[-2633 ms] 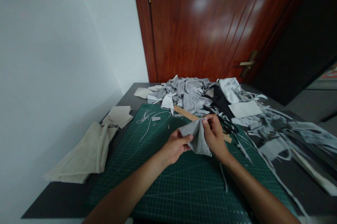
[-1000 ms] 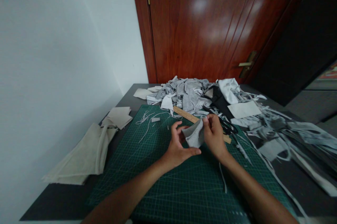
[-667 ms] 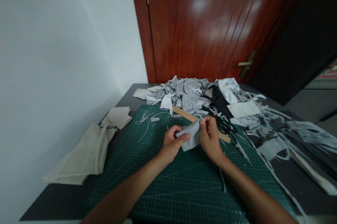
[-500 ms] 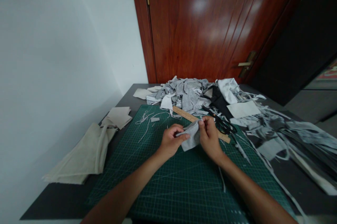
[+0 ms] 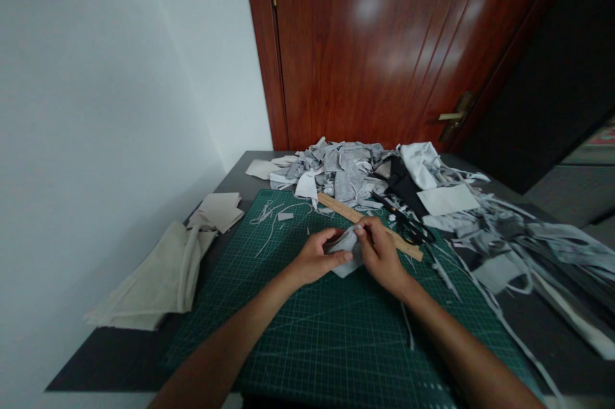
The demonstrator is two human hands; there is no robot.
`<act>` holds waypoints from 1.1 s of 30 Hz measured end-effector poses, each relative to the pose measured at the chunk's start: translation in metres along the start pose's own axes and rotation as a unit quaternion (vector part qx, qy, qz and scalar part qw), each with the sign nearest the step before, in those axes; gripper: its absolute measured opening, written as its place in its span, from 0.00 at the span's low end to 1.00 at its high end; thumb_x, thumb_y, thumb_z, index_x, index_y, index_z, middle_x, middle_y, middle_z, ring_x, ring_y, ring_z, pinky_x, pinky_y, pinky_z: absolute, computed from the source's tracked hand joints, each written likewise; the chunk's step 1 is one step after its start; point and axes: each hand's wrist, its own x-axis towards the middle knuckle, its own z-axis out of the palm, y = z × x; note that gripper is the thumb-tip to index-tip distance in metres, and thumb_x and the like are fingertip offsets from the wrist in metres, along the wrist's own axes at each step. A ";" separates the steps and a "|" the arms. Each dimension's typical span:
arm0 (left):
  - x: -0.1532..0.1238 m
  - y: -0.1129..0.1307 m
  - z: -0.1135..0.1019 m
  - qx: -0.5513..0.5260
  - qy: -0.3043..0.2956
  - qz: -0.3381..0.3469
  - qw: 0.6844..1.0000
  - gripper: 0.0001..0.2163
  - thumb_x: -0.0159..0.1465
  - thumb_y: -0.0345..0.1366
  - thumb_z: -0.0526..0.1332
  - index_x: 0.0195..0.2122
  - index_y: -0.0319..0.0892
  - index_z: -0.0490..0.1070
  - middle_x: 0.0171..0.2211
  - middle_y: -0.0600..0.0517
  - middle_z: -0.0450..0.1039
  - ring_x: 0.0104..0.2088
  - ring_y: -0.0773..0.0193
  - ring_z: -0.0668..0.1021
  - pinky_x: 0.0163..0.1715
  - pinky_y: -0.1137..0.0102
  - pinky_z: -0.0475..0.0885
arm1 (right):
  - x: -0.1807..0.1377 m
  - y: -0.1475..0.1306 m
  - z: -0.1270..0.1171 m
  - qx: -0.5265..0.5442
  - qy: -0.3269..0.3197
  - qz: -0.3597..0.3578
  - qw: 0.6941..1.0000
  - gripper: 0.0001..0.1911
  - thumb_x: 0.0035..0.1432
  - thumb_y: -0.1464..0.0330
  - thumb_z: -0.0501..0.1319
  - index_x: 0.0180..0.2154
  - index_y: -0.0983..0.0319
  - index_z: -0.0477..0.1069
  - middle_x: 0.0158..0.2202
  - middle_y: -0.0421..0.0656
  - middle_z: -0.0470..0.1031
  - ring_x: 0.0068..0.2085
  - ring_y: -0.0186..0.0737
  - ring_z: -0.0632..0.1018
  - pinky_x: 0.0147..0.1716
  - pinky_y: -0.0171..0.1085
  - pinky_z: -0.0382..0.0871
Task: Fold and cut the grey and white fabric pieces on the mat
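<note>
A small grey fabric piece [image 5: 344, 254] is bunched between both hands, just above the green cutting mat [image 5: 307, 332]. My left hand [image 5: 317, 259] pinches its left side, thumb on top. My right hand [image 5: 382, 252] pinches its upper right edge with fingers closed. Most of the piece is hidden by the fingers. A wooden ruler [image 5: 346, 211] lies on the mat just beyond the hands, and black scissors [image 5: 408, 227] rest to the right of my right hand.
A heap of grey and white fabric scraps [image 5: 336, 172] covers the far side of the dark table [image 5: 125, 364]. More strips [image 5: 519, 249] spread along the right. Folded beige cloth [image 5: 163, 274] lies at the left. A wooden door [image 5: 384, 43] stands behind.
The grey piece hung open and larger between my hands; now it is folded smaller and lowered toward the mat. My hands have come closer together.
</note>
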 end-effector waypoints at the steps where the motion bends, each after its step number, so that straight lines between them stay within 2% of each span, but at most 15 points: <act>1: 0.000 0.001 -0.001 0.007 -0.012 -0.007 1.000 0.24 0.53 0.53 0.73 0.40 0.38 0.75 0.32 0.52 0.73 0.31 0.64 0.72 0.31 0.71 0.64 | 0.000 -0.001 0.001 0.002 -0.016 -0.007 1.000 0.03 0.71 0.69 0.53 0.41 0.56 0.64 0.33 0.40 0.71 0.33 0.42 0.73 0.33 0.40 0.66; 4: 0.000 -0.002 -0.001 0.020 0.019 -0.034 0.999 0.24 0.54 0.58 0.70 0.26 0.39 0.70 0.21 0.58 0.62 0.23 0.70 0.63 0.24 0.73 0.56 | -0.001 -0.001 0.003 -0.007 -0.010 -0.007 1.000 0.04 0.71 0.70 0.53 0.41 0.56 0.64 0.32 0.39 0.71 0.32 0.42 0.73 0.33 0.39 0.65; 7: 0.001 -0.005 0.002 0.023 0.058 -0.044 0.997 0.25 0.55 0.59 0.69 0.24 0.39 0.68 0.20 0.58 0.63 0.22 0.71 0.63 0.23 0.73 0.56 | 0.000 0.001 0.004 -0.019 0.019 0.008 1.000 0.04 0.71 0.69 0.53 0.40 0.56 0.64 0.31 0.39 0.70 0.29 0.40 0.71 0.30 0.39 0.62; 10: 0.001 -0.007 0.004 0.039 0.088 -0.010 0.995 0.22 0.62 0.56 0.64 0.31 0.38 0.74 0.25 0.54 0.70 0.26 0.67 0.70 0.26 0.72 0.63 | 0.001 0.003 0.005 -0.026 0.037 0.028 0.999 0.03 0.70 0.67 0.54 0.40 0.56 0.64 0.29 0.38 0.69 0.28 0.40 0.69 0.29 0.38 0.61; 12: 0.000 -0.007 0.005 0.047 0.130 0.046 0.989 0.19 0.64 0.52 0.64 0.43 0.39 0.75 0.33 0.51 0.76 0.32 0.63 0.76 0.33 0.70 0.70 | 0.001 0.003 0.006 -0.023 0.051 0.047 0.997 0.04 0.70 0.66 0.54 0.39 0.57 0.64 0.29 0.37 0.68 0.27 0.39 0.69 0.28 0.38 0.60; 14: -0.002 -0.008 0.006 0.079 0.161 0.099 0.979 0.24 0.60 0.48 0.70 0.53 0.42 0.71 0.41 0.48 0.78 0.41 0.59 0.79 0.42 0.66 0.73 | 0.001 0.001 0.008 -0.011 0.058 0.065 0.996 0.05 0.70 0.65 0.54 0.39 0.57 0.65 0.28 0.37 0.68 0.27 0.39 0.68 0.28 0.38 0.59; 16: -0.004 -0.009 0.007 0.144 0.175 0.134 0.965 0.25 0.55 0.44 0.75 0.52 0.44 0.72 0.43 0.48 0.78 0.44 0.58 0.79 0.46 0.64 0.73 | 0.001 -0.001 0.010 0.005 0.061 0.077 0.995 0.05 0.70 0.65 0.55 0.39 0.57 0.65 0.29 0.37 0.68 0.27 0.39 0.68 0.28 0.38 0.60; 19: -0.006 -0.010 0.007 0.229 0.186 0.174 0.940 0.11 0.59 0.38 0.72 0.41 0.43 0.76 0.40 0.49 0.79 0.41 0.59 0.79 0.44 0.66 0.73 | -0.001 -0.002 0.015 0.035 0.057 0.084 0.994 0.06 0.70 0.64 0.55 0.38 0.57 0.65 0.29 0.38 0.68 0.29 0.40 0.68 0.30 0.38 0.61; 22: -0.008 -0.010 0.008 0.263 0.175 0.204 0.927 0.03 0.64 0.34 0.67 0.38 0.43 0.78 0.37 0.50 0.80 0.39 0.61 0.80 0.41 0.69 0.73 | -0.003 -0.002 0.019 0.063 0.052 0.092 0.992 0.06 0.70 0.64 0.55 0.38 0.56 0.65 0.31 0.38 0.68 0.32 0.41 0.69 0.33 0.39 0.63; 26: -0.008 -0.008 0.010 0.273 0.178 0.202 0.924 0.05 0.67 0.32 0.62 0.36 0.43 0.79 0.36 0.50 0.81 0.37 0.62 0.80 0.40 0.70 0.72 | -0.003 -0.001 0.021 0.092 0.041 0.104 0.989 0.06 0.70 0.63 0.56 0.38 0.56 0.65 0.31 0.38 0.67 0.32 0.41 0.69 0.33 0.39 0.63; 29: -0.004 -0.009 0.005 0.256 0.226 0.162 0.926 0.07 0.67 0.33 0.61 0.33 0.43 0.78 0.31 0.52 0.80 0.33 0.63 0.79 0.35 0.70 0.71 | -0.001 0.000 0.018 0.109 0.042 0.107 0.987 0.07 0.70 0.62 0.56 0.38 0.56 0.66 0.31 0.38 0.66 0.31 0.41 0.68 0.32 0.39 0.62; 31: 0.001 -0.011 -0.003 0.242 0.264 0.122 0.926 0.08 0.66 0.35 0.61 0.31 0.43 0.77 0.27 0.54 0.77 0.29 0.64 0.77 0.31 0.71 0.69 | 0.001 -0.001 0.015 0.124 0.040 0.104 0.986 0.08 0.70 0.61 0.56 0.38 0.56 0.66 0.30 0.38 0.65 0.30 0.40 0.67 0.31 0.39 0.61; 33: 0.006 -0.014 -0.016 0.245 0.298 0.094 0.918 0.08 0.66 0.36 0.61 0.31 0.43 0.77 0.26 0.54 0.76 0.28 0.63 0.77 0.31 0.70 0.70 | 0.002 -0.003 0.012 0.148 0.027 0.106 0.983 0.08 0.69 0.60 0.57 0.38 0.56 0.66 0.29 0.37 0.64 0.29 0.40 0.66 0.29 0.39 0.60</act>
